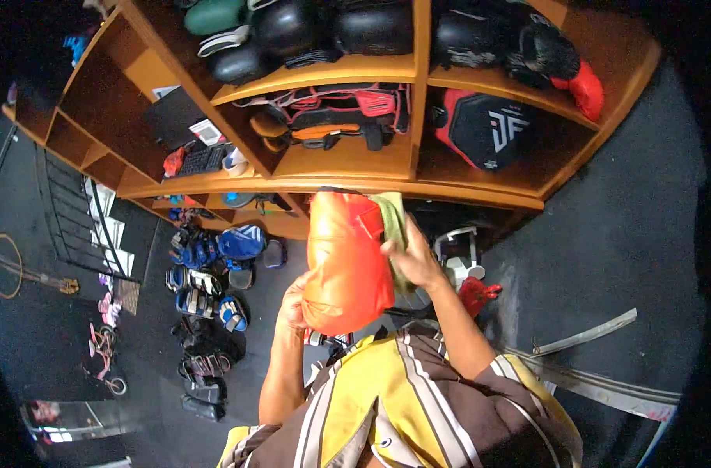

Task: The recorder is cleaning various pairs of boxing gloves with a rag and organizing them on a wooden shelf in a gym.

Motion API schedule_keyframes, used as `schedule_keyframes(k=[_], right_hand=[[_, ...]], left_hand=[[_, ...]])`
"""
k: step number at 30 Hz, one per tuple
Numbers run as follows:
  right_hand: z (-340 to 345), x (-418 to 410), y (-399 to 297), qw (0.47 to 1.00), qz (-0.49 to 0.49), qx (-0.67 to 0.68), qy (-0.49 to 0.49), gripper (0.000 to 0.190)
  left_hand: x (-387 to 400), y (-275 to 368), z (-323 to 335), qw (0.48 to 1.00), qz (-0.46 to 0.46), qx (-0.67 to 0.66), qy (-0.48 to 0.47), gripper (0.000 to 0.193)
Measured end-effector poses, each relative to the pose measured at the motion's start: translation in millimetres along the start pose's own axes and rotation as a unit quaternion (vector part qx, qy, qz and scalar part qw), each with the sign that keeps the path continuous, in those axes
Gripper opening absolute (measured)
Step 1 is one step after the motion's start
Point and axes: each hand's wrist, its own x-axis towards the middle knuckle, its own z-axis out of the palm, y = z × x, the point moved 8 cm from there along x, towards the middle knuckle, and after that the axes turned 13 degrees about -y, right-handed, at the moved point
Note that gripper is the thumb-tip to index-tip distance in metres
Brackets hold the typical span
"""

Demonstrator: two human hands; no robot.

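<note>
A shiny orange-red boxing glove (346, 263) is held up in front of my body, its cuff towards the shelves. My left hand (295, 301) grips the glove's rounded lower end from the left side. On the right, my right hand (415, 254) holds a green cloth (395, 219) against the glove's side near the cuff. Part of the cloth hangs down between my palm and the glove. The fingers behind the cloth are partly hidden.
A wooden shelf unit (343, 186) stands ahead, holding black boxing gloves (373, 29), a hexagonal strike pad (490, 128) and a keyboard (200, 161). Blue pads (241, 241) and black gear (203, 339) lie on the floor at left. A red item (477, 294) sits by a white frame (460, 257) at right.
</note>
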Motion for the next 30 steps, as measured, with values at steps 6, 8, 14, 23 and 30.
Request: schedule_keyframes(k=[6, 8, 14, 23, 30], right_hand=[[-19.8, 5.2, -28.4, 0.966, -0.038, -0.251, 0.039, 0.044], [-11.1, 2.8, -33.3, 0.949, -0.090, -0.299, 0.035, 0.029], [20.9, 10.7, -66.3, 0.930, -0.118, -0.347, 0.002, 0.022], [4.6, 48.1, 15.1, 0.994, 0.015, -0.072, 0.086, 0.025], [39.4, 42.9, -20.3, 0.970, -0.050, -0.220, 0.092, 0.019]], left_hand=[[21.3, -7.2, 83.3, 0.946, -0.081, 0.191, -0.250, 0.080], [22.3, -1.8, 78.9, 0.954, -0.089, 0.218, -0.188, 0.082], [31.5, 35.8, 86.1, 0.881, 0.088, 0.440, 0.147, 0.037], [3.4, 41.6, 37.8, 0.876, 0.060, 0.437, 0.195, 0.022], [-1.9, 56.9, 34.8, 0.941, 0.090, 0.242, 0.218, 0.037]])
